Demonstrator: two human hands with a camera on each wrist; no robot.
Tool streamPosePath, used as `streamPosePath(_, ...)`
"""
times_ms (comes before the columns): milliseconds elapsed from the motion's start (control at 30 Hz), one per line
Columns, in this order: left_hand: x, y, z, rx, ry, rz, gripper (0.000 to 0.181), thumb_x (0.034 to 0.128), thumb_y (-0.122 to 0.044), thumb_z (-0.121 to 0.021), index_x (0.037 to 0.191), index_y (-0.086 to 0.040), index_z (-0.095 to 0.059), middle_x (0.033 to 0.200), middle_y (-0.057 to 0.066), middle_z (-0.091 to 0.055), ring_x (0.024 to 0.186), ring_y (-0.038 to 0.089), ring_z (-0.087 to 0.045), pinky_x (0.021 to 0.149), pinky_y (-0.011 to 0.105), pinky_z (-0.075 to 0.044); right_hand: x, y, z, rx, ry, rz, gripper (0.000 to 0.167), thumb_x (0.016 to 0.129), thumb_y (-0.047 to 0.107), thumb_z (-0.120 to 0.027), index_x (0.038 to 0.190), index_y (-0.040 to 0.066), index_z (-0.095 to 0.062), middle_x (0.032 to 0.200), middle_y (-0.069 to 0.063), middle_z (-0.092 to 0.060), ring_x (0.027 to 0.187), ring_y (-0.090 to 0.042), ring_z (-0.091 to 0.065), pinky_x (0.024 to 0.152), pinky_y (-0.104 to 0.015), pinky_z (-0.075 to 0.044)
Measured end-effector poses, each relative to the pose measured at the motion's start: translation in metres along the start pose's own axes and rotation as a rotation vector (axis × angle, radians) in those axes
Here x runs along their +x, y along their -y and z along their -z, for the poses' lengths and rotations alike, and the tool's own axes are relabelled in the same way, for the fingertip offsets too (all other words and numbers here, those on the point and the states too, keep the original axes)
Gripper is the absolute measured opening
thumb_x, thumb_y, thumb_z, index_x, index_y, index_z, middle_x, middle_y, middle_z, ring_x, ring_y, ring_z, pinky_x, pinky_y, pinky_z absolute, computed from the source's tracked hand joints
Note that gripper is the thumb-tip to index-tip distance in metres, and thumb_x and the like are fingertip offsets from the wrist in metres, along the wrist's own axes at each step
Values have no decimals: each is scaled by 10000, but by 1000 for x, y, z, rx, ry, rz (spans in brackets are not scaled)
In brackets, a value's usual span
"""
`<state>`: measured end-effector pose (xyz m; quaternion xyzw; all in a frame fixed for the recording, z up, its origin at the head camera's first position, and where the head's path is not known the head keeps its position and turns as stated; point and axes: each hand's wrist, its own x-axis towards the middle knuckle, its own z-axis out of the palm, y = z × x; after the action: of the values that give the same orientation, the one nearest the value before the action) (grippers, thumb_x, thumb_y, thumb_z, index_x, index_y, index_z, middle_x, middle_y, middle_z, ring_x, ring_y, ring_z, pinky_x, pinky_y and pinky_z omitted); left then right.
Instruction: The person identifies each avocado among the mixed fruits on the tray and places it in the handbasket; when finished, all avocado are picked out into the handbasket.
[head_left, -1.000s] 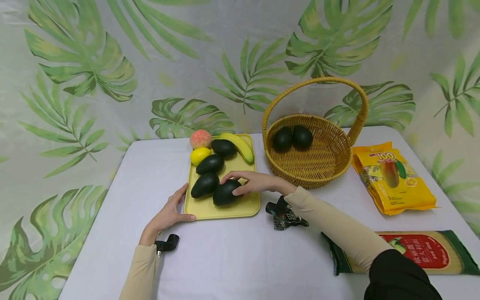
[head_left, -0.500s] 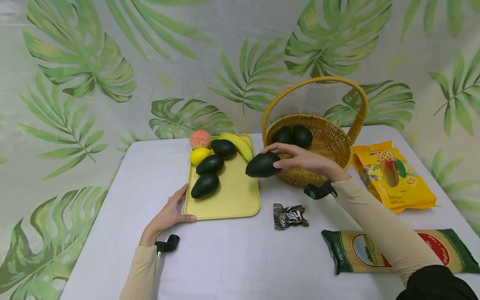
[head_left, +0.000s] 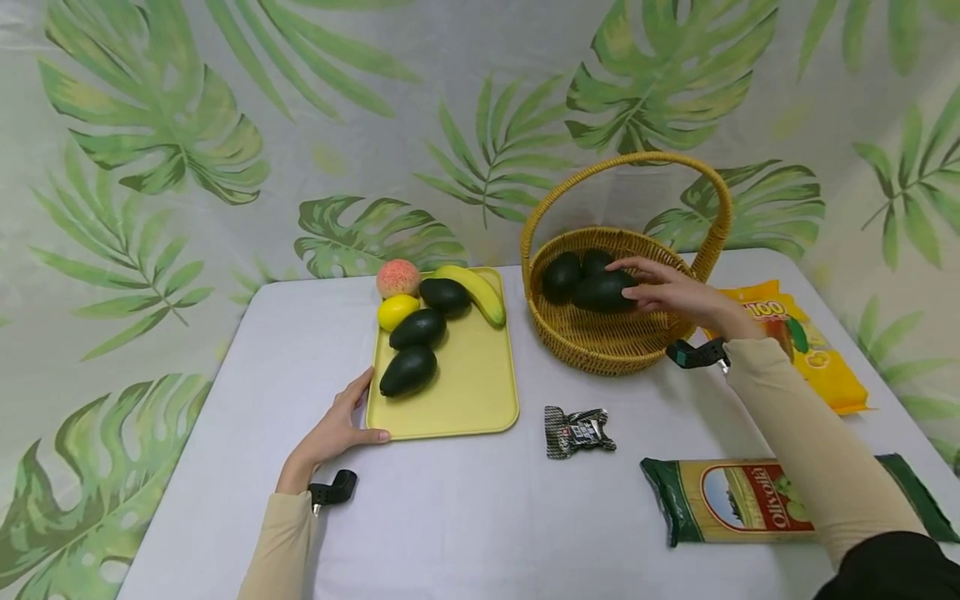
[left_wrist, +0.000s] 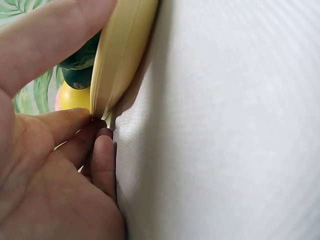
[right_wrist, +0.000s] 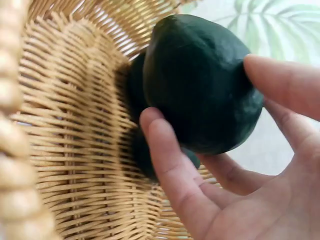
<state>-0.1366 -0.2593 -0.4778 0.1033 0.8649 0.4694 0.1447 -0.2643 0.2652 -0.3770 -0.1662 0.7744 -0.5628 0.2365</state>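
Observation:
The right hand (head_left: 671, 292) holds a dark green avocado (head_left: 602, 293) (right_wrist: 200, 82) between thumb and fingers, inside the wicker basket (head_left: 615, 363). Two more avocados, one of them (head_left: 561, 277), lie in the basket beside the held one. At the lower left corner of the yellow tray (head_left: 472, 400), the left hand (head_left: 335, 433) rests with its thumb along the front edge and its fingers at the left side. On the tray are three avocados, one of them (head_left: 408, 371), a lemon (head_left: 397, 312), a peach (head_left: 398, 278) and a banana (head_left: 480, 294).
A small black-and-silver packet (head_left: 579, 432) lies on the white cloth in front of the basket. To the right are a yellow candy bag (head_left: 832, 375) and a long noodle pack (head_left: 742, 500), both partly under the right arm. The basket's handle (head_left: 637, 158) arches upward.
The right hand has lifted an avocado off the tray and carried it rightward into the basket. The left hand has stayed at the tray's corner.

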Motion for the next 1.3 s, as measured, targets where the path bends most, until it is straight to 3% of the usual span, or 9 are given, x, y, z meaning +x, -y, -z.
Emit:
streamPosePath(200, 0, 1, -1, 6, -1, -8, 1091, 748, -216, -836, 1540, -59, -103, 1566, 190, -106, 1366, 424, -201, 1095, 553, -182, 13, -5, -1, -16, 47, -88, 486, 1003, 134, -507, 1447, 52, -327, 1194, -244, -376, 677, -191, -422, 730, -363, -492)
streamPosePath(333, 0, 1, -1, 3, 0, -3, 1092, 748, -218, -835, 1541, -61, -101, 1567, 189, -103, 1365, 426, -200, 1094, 557, -179, 23, -5, -6, -31, 63, -151, 477, 1013, 100, -469, 1454, 34, -299, 1224, -283, -365, 809, -267, -538, 808, -421, -513)
streamPosePath(433, 0, 1, -1, 3, -1, -3, 1091, 747, -221, -836, 1540, -61, -104, 1567, 186, -106, 1364, 424, -204, 1093, 558, -179, 27, -4, -11, -22, 68, -177, 474, 1017, 44, -419, 1464, 1, -266, 1143, -292, -367, 956, -384, -564, 882, -485, -491)
streamPosePath(600, 0, 0, -1, 5, -1, -2, 1095, 745, -230, -838, 1541, -61, -105, 1566, 184, -111, 1364, 421, -207, 1093, 556, -185, 29, -2, -16, -1, 59, -201, 502, 1007, -5, -399, 1482, -7, -237, 946, -269, -397, 963, -423, -594, 898, -480, -483)
streamPosePath(733, 1, -1, -1, 9, -4, 5, 1100, 744, -236, -838, 1542, -64, -100, 1564, 187, -110, 1363, 427, -212, 1091, 560, -186, 26, 4, -17, -8, 53, -201, 515, 1008, 26, -428, 1484, -7, -234, 1038, -303, -417, 979, -403, -608, 897, -482, -483)
streamPosePath(1033, 0, 1, -1, 11, -5, 7, 1095, 746, -227, -837, 1540, -59, -102, 1564, 190, -110, 1365, 427, -204, 1092, 560, -185, 10, 18, -18, -111, -33, -97, 490, 1011, 128, -477, 1436, -51, -313, 1339, -357, -383, 1018, -393, -594, 861, -464, -507)
streamPosePath(1167, 0, 1, -1, 6, -5, 7, 1094, 745, -228, -838, 1541, -64, -106, 1564, 188, -110, 1366, 423, -198, 1092, 561, -181, 8, 25, -24, -95, -50, -30, 476, 1003, 184, -516, 1401, -37, -377, 1371, -320, -389, 1045, -363, -600, 874, -438, -504)
streamPosePath(1300, 0, 1, 0, 6, -9, 7, 1091, 743, -221, -838, 1542, -69, -110, 1562, 189, -114, 1364, 424, -204, 1091, 566, -178, 12, 30, -40, -68, -3, 59, 421, 991, 187, -542, 1356, 0, -450, 1338, -267, -445, 1055, -360, -597, 901, -461, -487)
